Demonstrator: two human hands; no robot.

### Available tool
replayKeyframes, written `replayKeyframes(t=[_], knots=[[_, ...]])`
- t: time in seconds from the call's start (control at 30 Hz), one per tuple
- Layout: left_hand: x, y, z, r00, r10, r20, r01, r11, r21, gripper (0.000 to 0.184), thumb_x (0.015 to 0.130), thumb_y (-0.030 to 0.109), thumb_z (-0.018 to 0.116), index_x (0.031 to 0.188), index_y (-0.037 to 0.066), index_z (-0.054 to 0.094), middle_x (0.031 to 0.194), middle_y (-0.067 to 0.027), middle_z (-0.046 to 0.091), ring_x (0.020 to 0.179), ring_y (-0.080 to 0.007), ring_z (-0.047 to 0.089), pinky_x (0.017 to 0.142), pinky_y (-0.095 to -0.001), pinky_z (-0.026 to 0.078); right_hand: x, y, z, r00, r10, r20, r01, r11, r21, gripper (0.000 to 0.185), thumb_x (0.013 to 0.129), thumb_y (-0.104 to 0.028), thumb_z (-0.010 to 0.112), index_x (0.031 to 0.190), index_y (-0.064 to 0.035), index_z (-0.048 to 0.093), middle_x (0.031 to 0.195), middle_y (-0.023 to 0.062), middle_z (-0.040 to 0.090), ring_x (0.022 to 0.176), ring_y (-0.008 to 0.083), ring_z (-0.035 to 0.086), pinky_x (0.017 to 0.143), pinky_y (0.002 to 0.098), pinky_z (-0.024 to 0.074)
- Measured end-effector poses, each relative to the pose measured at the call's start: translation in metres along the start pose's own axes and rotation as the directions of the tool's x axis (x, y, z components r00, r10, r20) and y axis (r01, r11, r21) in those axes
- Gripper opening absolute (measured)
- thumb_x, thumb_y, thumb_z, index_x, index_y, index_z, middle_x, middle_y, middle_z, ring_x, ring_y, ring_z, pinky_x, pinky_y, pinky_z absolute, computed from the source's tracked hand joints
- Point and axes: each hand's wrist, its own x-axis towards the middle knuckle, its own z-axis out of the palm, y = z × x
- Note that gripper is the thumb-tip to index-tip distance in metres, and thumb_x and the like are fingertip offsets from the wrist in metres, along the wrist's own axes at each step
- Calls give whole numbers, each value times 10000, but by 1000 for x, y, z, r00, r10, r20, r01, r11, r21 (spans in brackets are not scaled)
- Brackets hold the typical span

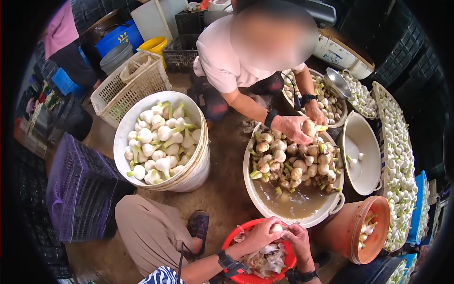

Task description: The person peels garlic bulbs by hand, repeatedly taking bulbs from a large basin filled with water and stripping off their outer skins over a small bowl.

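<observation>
Garlic bulb (276, 228): we have it up between our two hands, above the far part of the red basin and clear of the scraps; only a pale patch shows among the fingers, so we cannot tell which way its long axis points.
Left hand (259, 236): its grip is clamped on the bulb, fingers reaching over it from the left; this is the hand that covers more of it.
Right hand (298, 239): the bulb lies just to the left of its fingertips, which are bent in toward it; we cannot tell whether this grip pinches the bulb or only rests against it.
Red basin (290, 260): it sits below both our hands, with loose papery garlic skins (269, 261) heaped inside.
Large white basin (309, 221): just beyond our hands, holding murky water (291, 206) on our side and a pile of brownish unpeeled bulbs (300, 165) toward its far side.
Orange bucket (338, 232): to our right, tilted, a few pale bulbs visible in its mouth.
White bucket (201, 168): farther to our left, well apart from our hands, filled with white garlic with green stem ends (163, 137).
Co-worker's hands (292, 128): across from us, above the far side of the pile, holding another bulb (309, 128) with its stem pointing to our right.
</observation>
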Motion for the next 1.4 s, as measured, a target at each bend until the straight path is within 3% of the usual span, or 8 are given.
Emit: replayKeyframes(t=[0.2, 0.27, 0.4, 0.67, 0.87, 1.13, 1.27, 1.4], knots=[[0, -13, 5, 991, 110, -71, -127, 941, -313, 312, 897, 212, 593, 1133, 14, 542, 943, -71, 598, 869, -121, 584, 751, -262, 488, 0, 6, 6, 983, -134, -123, 145, 985, 91, 78, 804, 33, 629, 811, -2, 559, 755, 16, 596, 644, 61, 550, 605, 205, 455], [-1, -5, -1, 994, 110, 11, -111, 980, 167, 279, 897, 217, 598, 1083, 11, 578, 915, -63, 608, 812, -136, 597, 718, -260, 486, -3, 0, 9, 961, -232, -151, 227, 973, -51, 95, 800, 42, 626, 792, -8, 546, 738, 7, 580, 642, 56, 541, 598, 205, 446], [1, 6, -15, 943, -225, 243, 313, 848, -428, 294, 858, 156, 637, 1099, -9, 597, 870, -22, 624, 768, -87, 580, 610, -209, 462, -7, -8, 11, 959, -237, -155, 192, 947, -259, 43, 794, 37, 596, 791, 9, 563, 720, 17, 574, 645, 64, 542, 576, 211, 441], [-2, 3, -18, 987, -14, 157, 144, 483, -863, 426, 846, 145, 634, 1217, -31, 522, 1146, -136, 617, 1023, -213, 617, 842, -328, 542, -21, -10, 0, 921, -239, -308, 145, 943, -299, 33, 777, 30, 545, 806, 18, 550, 690, -17, 517, 627, 71, 487, 592, 223, 433], [-2, -5, -11, 1000, -20, 21, 26, 302, -953, 494, 830, 230, 695, 1221, -13, 517, 1090, -112, 632, 934, -183, 626, 715, -270, 540, -49, -8, 5, 900, -78, 429, 396, 559, -729, 286, 763, -61, 679, 1032, -18, 593, 941, 163, 625, 849, 340, 615, 759, 381, 503], [-16, 19, 19, 999, -13, -44, -12, 858, -513, 289, 908, 150, 608, 1144, -15, 582, 961, -29, 646, 762, -55, 575, 658, -197, 479, -38, -53, 31, 796, -605, 7, 461, 599, -655, 230, 836, -60, 659, 1053, -7, 605, 781, 54, 619, 628, 109, 577, 585, 239, 480], [-28, 29, 25, 997, -33, -71, -16, 799, -601, 334, 910, 129, 590, 1203, -23, 544, 933, -19, 628, 758, -45, 556, 680, -196, 474, -52, -43, 22, 933, -268, -240, 269, 963, -31, 129, 903, -113, 597, 975, -8, 618, 680, 22, 597, 554, 68, 539, 486, 203, 422], [-41, 30, 38, 966, 231, -113, -244, 962, -120, 344, 913, 116, 573, 1223, -27, 532, 901, -10, 606, 768, -46, 549, 669, -197, 461, -68, -38, 26, 916, -330, -227, 311, 943, -116, 151, 911, -133, 596, 981, 0, 608, 660, 24, 586, 545, 64, 525, 481, 186, 405]])
